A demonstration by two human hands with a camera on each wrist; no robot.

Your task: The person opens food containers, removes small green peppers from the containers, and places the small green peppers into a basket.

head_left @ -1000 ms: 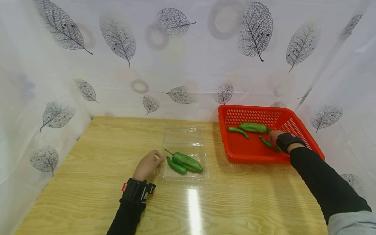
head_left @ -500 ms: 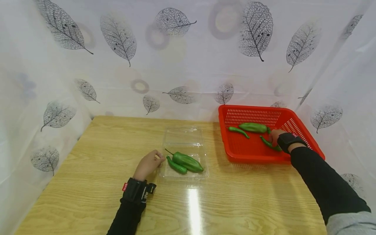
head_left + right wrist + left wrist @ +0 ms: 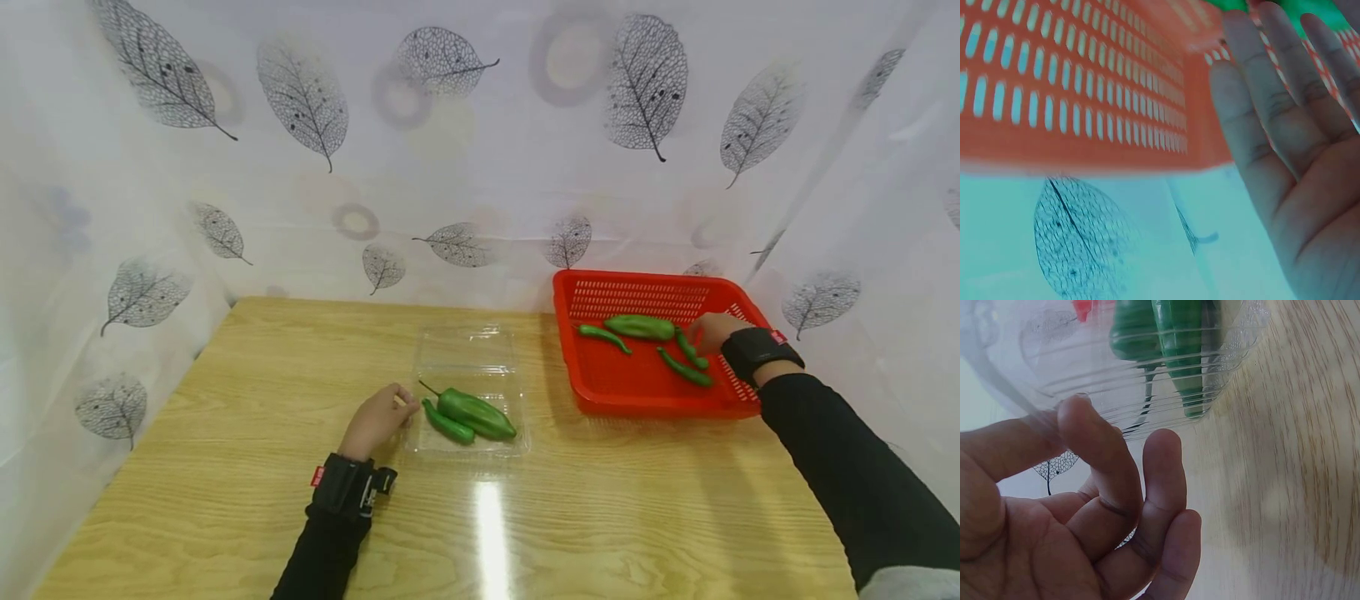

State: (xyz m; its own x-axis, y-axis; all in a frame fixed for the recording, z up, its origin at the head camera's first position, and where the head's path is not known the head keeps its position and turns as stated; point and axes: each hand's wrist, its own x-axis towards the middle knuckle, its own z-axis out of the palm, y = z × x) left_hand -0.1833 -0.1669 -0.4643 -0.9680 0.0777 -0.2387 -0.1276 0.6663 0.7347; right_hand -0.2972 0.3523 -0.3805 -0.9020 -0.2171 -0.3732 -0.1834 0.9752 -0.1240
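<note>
On the pale wood-grain table (image 3: 225, 467) sits a shallow clear plastic clamshell tray (image 3: 468, 358) with its lid folded back, and two glossy green peppers (image 3: 468, 414) lie side by side in its near half. The person's left hand (image 3: 375, 419) rests at the tray's left edge. From the left wrist view the fingers (image 3: 1100, 469) are curled, with the index fingertip touching the ribbed clear wall of the tray; whether the thumb is pinching the rim from the other side I cannot tell, as it is out of sight.

Over to the right stands a red perforated plastic basket (image 3: 600, 387), up against the leaf-printed white curtain (image 3: 450, 150). Four more green peppers lie in it: a fat one (image 3: 639, 326) toward the back, a thin one (image 3: 602, 335) just left of it, a long slim one (image 3: 684, 367) lying nearer the front, and a short curved one (image 3: 688, 347) just beside the fat pepper's right end. The right hand (image 3: 716, 329) reaches into the basket at its far right side, fingertips at that short curved pepper. In the right wrist view the fingers (image 3: 1272, 106) are stretched out fairly straight and a little spread, with green showing past their tips; the hand has not closed round anything that I can see. Both arms wear black sleeves with dark wrist straps.
</note>
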